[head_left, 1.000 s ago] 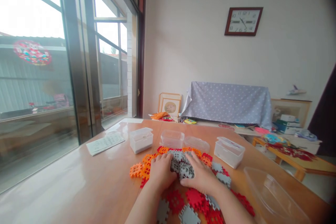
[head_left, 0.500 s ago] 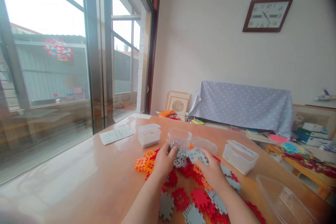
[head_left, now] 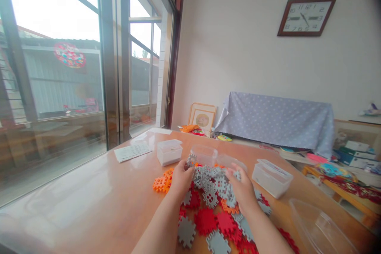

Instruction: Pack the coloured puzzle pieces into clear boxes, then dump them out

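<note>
My left hand (head_left: 182,176) is closed in a pinch on a grey notched interlocking tile (head_left: 191,160), held up at the left of the pile. On the right, my right hand (head_left: 242,186) has its thumb and fingers round another grey tile (head_left: 237,175), mostly hidden by the fingers. Between the hands lies a heap of grey window-pattern tiles (head_left: 210,194). Nearer to me are red tiles (head_left: 205,221) and solid grey tiles (head_left: 187,231). Orange tiles (head_left: 162,183) lie left of my left hand, and a few more sit under the heap.
On the wooden table (head_left: 98,202) stand a lidded clear box (head_left: 169,152) at the left and an open clear box (head_left: 272,178) at the right. Clear trays (head_left: 204,154) lie behind the heap. A paper sheet (head_left: 133,151) lies near the window. A clear lid (head_left: 321,226) is at the right edge.
My hands have moved apart from the grey tiles they were gathered around. Grey tiles now lie spread over the middle of the pile, and my left hand holds one higher up.
</note>
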{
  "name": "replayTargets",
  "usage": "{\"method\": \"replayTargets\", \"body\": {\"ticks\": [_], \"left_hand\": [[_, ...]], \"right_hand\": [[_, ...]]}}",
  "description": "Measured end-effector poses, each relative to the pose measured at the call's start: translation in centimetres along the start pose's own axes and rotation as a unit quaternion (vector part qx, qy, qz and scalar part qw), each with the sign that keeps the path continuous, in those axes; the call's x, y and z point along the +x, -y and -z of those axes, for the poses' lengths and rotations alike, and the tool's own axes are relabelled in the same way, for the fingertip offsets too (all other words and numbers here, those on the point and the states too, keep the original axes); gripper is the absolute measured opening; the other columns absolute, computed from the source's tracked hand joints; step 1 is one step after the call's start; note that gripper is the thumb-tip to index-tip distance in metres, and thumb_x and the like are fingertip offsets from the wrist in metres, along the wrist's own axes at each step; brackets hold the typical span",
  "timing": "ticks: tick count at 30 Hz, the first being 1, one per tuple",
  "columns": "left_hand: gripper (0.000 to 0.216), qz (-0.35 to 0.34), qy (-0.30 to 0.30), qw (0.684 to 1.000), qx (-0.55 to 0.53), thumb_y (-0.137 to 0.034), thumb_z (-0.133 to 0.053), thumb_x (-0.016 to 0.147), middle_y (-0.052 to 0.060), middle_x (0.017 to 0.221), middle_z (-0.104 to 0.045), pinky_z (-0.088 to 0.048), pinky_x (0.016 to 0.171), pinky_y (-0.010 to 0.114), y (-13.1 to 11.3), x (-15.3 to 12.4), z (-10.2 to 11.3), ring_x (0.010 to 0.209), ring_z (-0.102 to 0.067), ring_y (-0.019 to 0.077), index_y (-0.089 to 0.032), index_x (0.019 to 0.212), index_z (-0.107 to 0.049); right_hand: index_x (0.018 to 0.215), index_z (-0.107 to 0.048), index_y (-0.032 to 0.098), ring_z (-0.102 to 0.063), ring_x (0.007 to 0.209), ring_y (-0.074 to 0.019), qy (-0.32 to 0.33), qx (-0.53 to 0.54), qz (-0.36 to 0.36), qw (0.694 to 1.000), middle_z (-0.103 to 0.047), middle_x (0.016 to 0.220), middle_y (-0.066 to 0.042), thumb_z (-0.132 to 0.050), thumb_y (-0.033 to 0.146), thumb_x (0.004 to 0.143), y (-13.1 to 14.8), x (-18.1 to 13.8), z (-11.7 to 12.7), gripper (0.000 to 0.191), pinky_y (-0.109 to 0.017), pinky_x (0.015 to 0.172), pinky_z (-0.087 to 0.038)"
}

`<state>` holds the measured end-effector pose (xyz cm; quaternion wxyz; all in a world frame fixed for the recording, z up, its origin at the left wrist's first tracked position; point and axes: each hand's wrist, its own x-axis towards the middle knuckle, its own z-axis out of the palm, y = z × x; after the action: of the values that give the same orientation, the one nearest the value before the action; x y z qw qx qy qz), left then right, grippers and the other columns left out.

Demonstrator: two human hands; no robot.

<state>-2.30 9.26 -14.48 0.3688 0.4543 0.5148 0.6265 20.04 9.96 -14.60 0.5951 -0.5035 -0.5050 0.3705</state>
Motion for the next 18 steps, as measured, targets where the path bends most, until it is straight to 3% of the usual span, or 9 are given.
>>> {"method": "replayTargets", "body": {"ticks": [4,8,13,18], "left_hand": [[0.028,-0.008,0.041,0.999,-0.008,-0.03,-0.069,0.075,0.007,0.091,-0.074,-0.048,0.073,0.028,-0.6,-0.4,-0.2,0.082,-0.066,0.021,-0.015,0.098,-0.071],[0.039,-0.027,0.017,0.999,-0.015,-0.041,-0.067,0.079,0.011,0.098,-0.075,-0.05,0.079,0.032,-1.0,-0.7,0.0,0.087,-0.067,0.0228,-0.013,0.108,-0.071],[0.039,-0.097,-0.073,0.992,-0.029,-0.048,-0.064,0.082,0.008,0.1,-0.074,-0.048,0.09,0.034,-1.3,-0.6,0.5,0.098,-0.065,0.0238,-0.016,0.105,-0.07],[0.041,-0.063,-0.193,0.979,-0.037,-0.042,-0.057,0.084,0.008,0.105,-0.071,-0.047,0.092,0.035,-2.2,0.5,1.6,0.101,-0.064,0.0225,-0.016,0.114,-0.065]], "right_hand": [[0.144,-0.049,0.028,-0.053,0.134,-0.0253,0.057,0.121,-0.021,0.991,-0.06,0.142,-0.007,-0.067,0.058,0.083,0.9,-0.4,0.0,0.07,-0.039,0.108,-0.045],[0.138,-0.057,0.026,-0.05,0.137,-0.0254,0.032,0.105,0.011,0.994,-0.057,0.145,-0.007,-0.065,0.059,0.084,1.4,-0.5,0.7,0.064,-0.039,0.115,-0.039],[0.131,-0.062,0.02,-0.057,0.129,-0.029,-0.033,0.008,0.08,0.996,-0.063,0.137,-0.013,-0.063,0.064,0.082,0.4,0.0,2.8,0.066,-0.043,0.113,-0.04],[0.131,-0.061,0.021,-0.062,0.121,-0.0294,0.012,-0.115,0.14,0.983,-0.069,0.126,-0.013,-0.058,0.065,0.084,-0.3,-0.1,3.6,0.064,-0.046,0.108,-0.045]]}}
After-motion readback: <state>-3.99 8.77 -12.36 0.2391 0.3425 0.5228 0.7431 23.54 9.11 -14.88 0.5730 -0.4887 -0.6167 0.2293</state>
